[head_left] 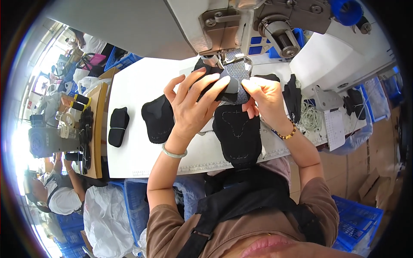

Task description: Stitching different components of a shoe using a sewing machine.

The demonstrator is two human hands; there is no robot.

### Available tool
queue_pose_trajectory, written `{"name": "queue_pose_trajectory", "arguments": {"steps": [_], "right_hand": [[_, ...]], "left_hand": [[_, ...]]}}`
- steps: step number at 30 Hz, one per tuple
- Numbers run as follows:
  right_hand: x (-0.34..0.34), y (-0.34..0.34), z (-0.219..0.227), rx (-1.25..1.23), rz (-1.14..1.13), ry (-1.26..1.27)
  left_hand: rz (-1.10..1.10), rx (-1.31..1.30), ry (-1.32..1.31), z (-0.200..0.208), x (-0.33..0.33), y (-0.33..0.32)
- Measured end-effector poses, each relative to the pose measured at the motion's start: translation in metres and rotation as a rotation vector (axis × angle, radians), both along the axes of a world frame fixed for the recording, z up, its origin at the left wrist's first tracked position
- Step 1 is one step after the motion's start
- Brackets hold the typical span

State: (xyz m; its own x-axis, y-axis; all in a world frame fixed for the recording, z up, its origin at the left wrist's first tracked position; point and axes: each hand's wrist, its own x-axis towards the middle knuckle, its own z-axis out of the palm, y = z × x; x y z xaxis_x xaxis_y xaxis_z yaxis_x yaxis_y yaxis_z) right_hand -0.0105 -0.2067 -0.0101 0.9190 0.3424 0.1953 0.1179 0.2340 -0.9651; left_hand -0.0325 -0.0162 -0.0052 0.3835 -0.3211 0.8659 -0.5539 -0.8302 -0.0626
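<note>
Near the top centre of the frame, just under the sewing machine (241, 26), my left hand (191, 107) and my right hand (264, 96) both pinch the grey-and-black fabric piece (237, 79), while black cut pieces (158, 118) lie on the white table (133, 159) at centre left.

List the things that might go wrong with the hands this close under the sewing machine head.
1. The left hand and right hand pinch the grey patterned piece right below the sewing machine head; fingertips could likely get caught near the needle area.
2. The black fabric piece hangs over the table edge toward the lap; it may drag and skew the work.
</note>
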Motion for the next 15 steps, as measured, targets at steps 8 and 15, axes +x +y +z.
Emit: {"name": "queue_pose_trajectory", "arguments": {"steps": [8, 15], "right_hand": [[0.007, -0.014, -0.012, -0.253, -0.476, -1.028], [0.032, -0.032, 0.015, -0.473, -0.199, -1.368]], "left_hand": [[-0.077, 0.095, -0.065, 0.005, 0.001, -0.005], [-0.105, 0.129, -0.051, 0.013, 0.0, -0.012]]}}
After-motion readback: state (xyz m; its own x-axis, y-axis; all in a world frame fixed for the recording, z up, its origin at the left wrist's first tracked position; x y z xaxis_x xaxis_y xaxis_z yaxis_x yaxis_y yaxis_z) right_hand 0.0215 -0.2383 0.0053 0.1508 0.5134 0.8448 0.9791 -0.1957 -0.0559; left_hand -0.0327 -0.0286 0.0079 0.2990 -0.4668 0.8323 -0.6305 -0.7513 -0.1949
